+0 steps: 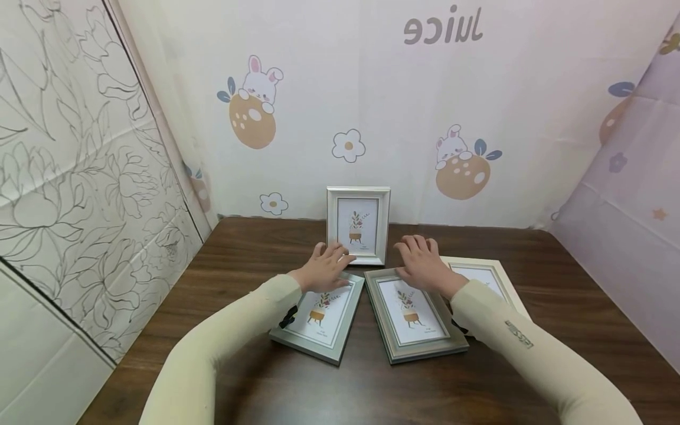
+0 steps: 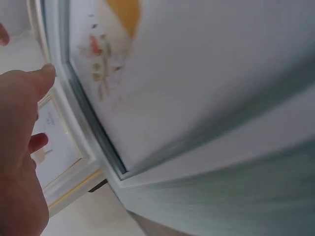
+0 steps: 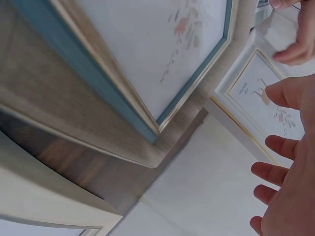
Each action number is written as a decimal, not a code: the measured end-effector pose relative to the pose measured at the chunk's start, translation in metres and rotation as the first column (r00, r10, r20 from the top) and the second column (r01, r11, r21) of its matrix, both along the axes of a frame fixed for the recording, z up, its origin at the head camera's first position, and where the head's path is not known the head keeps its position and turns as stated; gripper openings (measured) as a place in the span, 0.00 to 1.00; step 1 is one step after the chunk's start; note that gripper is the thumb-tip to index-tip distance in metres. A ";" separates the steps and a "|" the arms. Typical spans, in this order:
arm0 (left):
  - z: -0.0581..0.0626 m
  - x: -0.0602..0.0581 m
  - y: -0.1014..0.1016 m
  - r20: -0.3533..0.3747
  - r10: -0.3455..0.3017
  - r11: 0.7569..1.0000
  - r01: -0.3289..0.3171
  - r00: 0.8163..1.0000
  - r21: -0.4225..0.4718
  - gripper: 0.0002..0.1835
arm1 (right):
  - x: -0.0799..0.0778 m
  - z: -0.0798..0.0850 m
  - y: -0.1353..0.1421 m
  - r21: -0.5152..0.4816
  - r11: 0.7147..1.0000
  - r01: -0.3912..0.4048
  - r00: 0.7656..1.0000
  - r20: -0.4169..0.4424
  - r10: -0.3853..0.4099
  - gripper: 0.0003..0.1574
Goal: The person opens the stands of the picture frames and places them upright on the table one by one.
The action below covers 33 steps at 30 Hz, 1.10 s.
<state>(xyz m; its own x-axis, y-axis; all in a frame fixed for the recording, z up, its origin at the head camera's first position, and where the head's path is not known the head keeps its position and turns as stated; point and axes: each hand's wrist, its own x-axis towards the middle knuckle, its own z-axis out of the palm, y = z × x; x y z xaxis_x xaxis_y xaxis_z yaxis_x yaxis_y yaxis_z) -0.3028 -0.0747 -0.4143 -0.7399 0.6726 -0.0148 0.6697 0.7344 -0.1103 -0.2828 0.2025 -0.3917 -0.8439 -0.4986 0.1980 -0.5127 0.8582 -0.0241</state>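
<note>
A white picture frame (image 1: 385, 227) stands upright at the back of the table, showing a potted-plant print. My left hand (image 1: 324, 270) is over the upper part of a pale green picture frame (image 1: 319, 319), its fingers reaching toward the white frame's lower left corner. Over the top right of a taupe picture frame (image 1: 411, 319) hovers my right hand (image 1: 423, 267), fingers loosely bent and spread. The right wrist view shows nothing between the right thumb and fingers (image 3: 275, 172). In the left wrist view, the left thumb (image 2: 42, 78) overlaps the green frame's edge.
A cream picture frame (image 1: 510, 283) lies to the right, partly hidden under my right forearm. Dark wood table (image 1: 345, 395) runs back to a wall covering (image 1: 319, 88) printed with rabbits and flowers. A floral panel (image 1: 79, 177) borders the left side.
</note>
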 end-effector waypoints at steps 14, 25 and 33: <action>-0.017 -0.001 0.006 -0.037 -0.080 0.993 0.077 0.996 -0.086 0.19 | 0.017 -0.009 0.002 0.001 0.997 -0.083 0.995 0.047 0.083 0.29; -0.019 -0.002 0.011 -0.070 -0.066 0.994 0.060 0.995 -0.090 0.17 | 0.018 -0.012 0.001 -0.013 0.996 -0.090 0.995 0.044 0.091 0.29; -0.005 -0.002 0.006 -0.084 -0.069 0.996 0.064 0.994 -0.064 0.16 | 0.021 -0.009 0.001 -0.037 0.996 -0.084 0.996 0.032 0.085 0.30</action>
<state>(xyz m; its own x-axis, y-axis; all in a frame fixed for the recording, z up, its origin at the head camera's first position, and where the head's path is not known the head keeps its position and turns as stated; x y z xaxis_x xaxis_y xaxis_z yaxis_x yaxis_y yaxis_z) -0.3044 -0.0685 -0.4197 -0.6939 0.7200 0.0041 0.7029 0.6787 -0.2129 -0.2614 0.2035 -0.4002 -0.8056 -0.5615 0.1891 -0.5816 0.8103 -0.0718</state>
